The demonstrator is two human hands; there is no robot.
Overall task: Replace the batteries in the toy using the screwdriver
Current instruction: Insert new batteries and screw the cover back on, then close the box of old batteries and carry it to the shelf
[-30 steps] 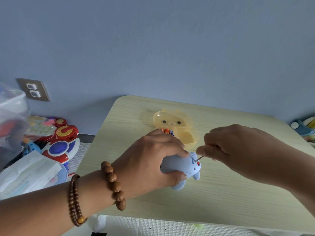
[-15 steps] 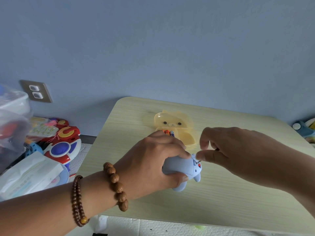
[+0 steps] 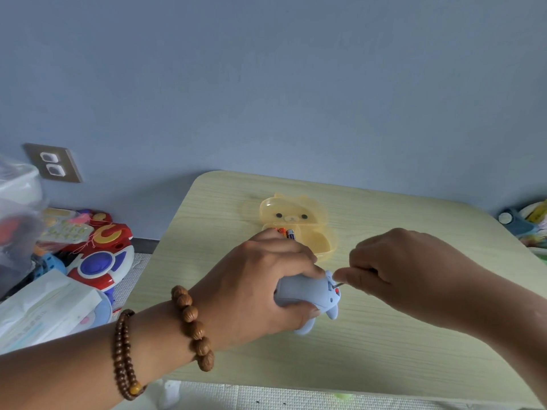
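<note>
The left hand [image 3: 260, 279] curls round the blue toy [image 3: 305, 292], holding it on the table [image 3: 384, 350]. Just right of it, the right hand [image 3: 405, 270] pinches a thin screwdriver [image 3: 338, 284] — tip at the toy's end. Beyond the left knuckles, batteries [image 3: 285, 232] lie in an open yellow case [image 3: 313, 241].

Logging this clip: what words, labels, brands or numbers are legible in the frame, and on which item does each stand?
No text can be read.
On the white packet: faint grey print, too blurred.
On the batteries in the yellow case: coloured labels, too small.
On the toy keypad at left: button marks, too blurred.
On the blue toy and screwdriver: no lettering shows.
</note>
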